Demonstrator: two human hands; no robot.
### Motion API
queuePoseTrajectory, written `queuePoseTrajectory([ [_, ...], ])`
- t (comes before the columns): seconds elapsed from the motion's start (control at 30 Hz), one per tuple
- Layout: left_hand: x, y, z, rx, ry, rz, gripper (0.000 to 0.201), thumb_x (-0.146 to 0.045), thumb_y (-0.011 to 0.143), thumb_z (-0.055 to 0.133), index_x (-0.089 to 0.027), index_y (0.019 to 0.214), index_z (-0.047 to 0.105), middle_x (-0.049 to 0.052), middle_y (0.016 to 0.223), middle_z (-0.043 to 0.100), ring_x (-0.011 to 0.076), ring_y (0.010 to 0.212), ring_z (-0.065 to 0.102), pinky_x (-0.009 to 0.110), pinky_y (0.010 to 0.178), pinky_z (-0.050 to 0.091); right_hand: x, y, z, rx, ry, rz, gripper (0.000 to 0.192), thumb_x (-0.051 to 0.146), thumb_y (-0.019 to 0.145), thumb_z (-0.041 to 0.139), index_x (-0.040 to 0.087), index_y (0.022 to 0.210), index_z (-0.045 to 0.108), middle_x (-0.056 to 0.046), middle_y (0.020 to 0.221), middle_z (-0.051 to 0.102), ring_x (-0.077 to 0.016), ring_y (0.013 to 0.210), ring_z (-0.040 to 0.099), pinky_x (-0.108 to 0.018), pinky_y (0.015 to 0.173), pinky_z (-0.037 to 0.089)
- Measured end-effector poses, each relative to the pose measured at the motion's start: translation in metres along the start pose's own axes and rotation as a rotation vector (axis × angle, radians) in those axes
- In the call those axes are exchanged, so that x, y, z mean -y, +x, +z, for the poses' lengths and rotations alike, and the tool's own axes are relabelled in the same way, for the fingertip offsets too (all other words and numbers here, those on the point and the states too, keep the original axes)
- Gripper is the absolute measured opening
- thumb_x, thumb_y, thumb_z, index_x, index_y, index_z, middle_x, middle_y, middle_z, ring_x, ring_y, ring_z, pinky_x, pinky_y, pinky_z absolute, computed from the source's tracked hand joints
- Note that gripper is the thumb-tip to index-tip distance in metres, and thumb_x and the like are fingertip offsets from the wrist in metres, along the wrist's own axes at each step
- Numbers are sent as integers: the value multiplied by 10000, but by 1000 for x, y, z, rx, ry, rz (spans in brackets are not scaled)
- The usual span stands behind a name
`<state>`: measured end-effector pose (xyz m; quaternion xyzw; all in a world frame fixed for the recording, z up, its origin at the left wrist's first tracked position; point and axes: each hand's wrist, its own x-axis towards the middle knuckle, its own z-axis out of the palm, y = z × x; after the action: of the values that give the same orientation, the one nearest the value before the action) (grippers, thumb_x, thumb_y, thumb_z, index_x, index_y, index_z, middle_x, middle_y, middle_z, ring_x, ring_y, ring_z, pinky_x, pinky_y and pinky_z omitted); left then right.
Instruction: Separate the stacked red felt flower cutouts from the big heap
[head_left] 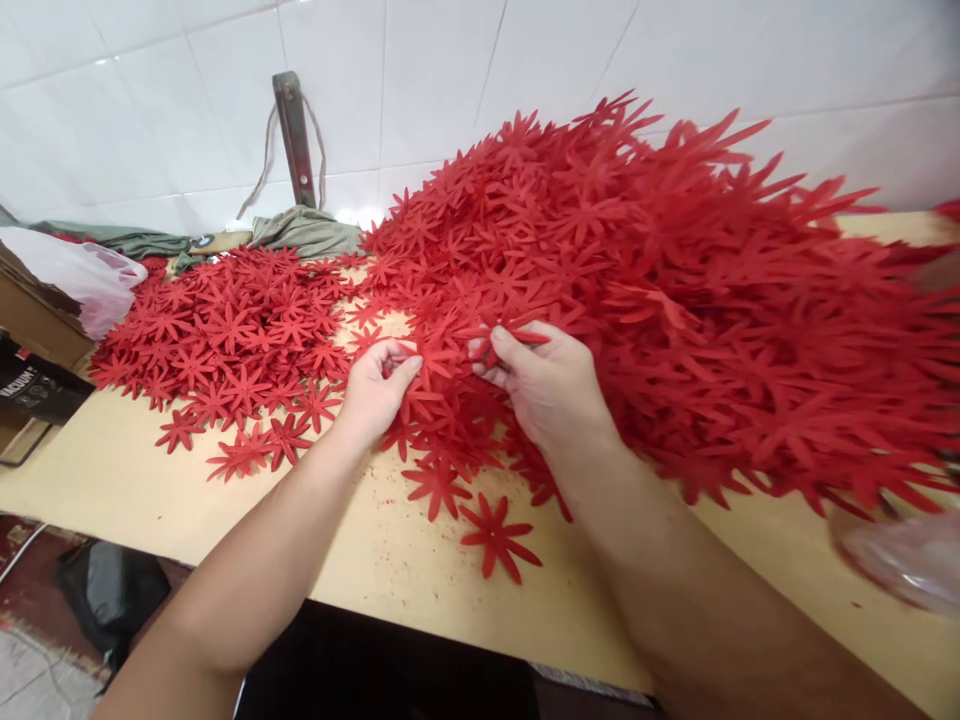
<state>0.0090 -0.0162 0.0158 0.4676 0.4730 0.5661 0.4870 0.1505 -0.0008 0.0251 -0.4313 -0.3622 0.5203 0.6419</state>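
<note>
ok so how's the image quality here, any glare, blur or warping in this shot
Head view: wide-lens warping bows the table edge and stretches the big red flower pile toward the right. A small glare spot sits on the white wall tiles. The clear plastic at lower right is smeared and soft. Both the left hand and right hand look sharp, evenly lit, with only soft shadows.

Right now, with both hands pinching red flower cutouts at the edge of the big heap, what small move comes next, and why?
Probably draw the left hand leftward with its pinched cutout toward the flat spread of cutouts, while the right hand keeps its grip. Both hands pinch pieces at the big heap, where they lie tangled.
</note>
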Motion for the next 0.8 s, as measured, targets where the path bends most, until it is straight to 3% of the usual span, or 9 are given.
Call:
queuePoseTrajectory([
  [0.1, -1, -2, 2, -3, 15, -10, 76, -136, 738, 590, -145, 681, 542, -48, 625, 544, 55, 589, 482, 184, 624, 391, -1, -4, 3, 68, -42, 2, 319, 355, 556, 784, 179, 559, 518, 46, 494, 527, -63, 469, 496, -197, 472, 440],
  [0.23, -4, -5, 2, -47, 44, -27, 224, -211, 749, 594, -147, 571, 474, -63, 530, 480, 44, 513, 418, 178, 550, 353, -1, -5, 3, 120, -99, -27, 398, 461, 565, 767, 182, 502, 491, 46, 442, 468, -58, 418, 433, -205, 424, 369],
  [0.37, -4, -4, 0, -54, 62, -30, 237, -243, 747, 602, -152, 580, 460, -66, 530, 472, 45, 513, 413, 177, 545, 346, -2, -6, 2, 164, -172, -20, 505, 552, 600, 714, 187, 420, 416, 50, 376, 385, -56, 389, 374, -222, 418, 320],
  [0.5, -3, -4, -2, -79, 123, -15, 249, -255, 763, 592, -158, 586, 447, -69, 522, 436, 48, 511, 381, 187, 536, 321, -5, -9, 2, 211, -227, -16, 499, 594, 636, 667, 182, 439, 465, 28, 419, 451, -66, 426, 395, -232, 463, 360],
  [0.63, -3, -4, -4, -102, 141, -8, 286, -280, 789, 570, -168, 581, 409, -73, 514, 393, 52, 498, 336, 199, 526, 296, -11, -10, 0, 331, -141, -67, 378, 551, 648, 681, 195, 604, 564, 28, 587, 539, -88, 565, 494, -243, 605, 448],
  [0.8, 4, -2, -6, -60, 214, 53, 321, -309, 784, 575, -174, 574, 374, -72, 521, 350, 60, 520, 310, 207, 524, 275, -11, -15, 1, 425, -183, -54, 327, 507, 650, 689, 197, 657, 584, 36, 635, 553, -82, 601, 499, -241, 642, 457],
])
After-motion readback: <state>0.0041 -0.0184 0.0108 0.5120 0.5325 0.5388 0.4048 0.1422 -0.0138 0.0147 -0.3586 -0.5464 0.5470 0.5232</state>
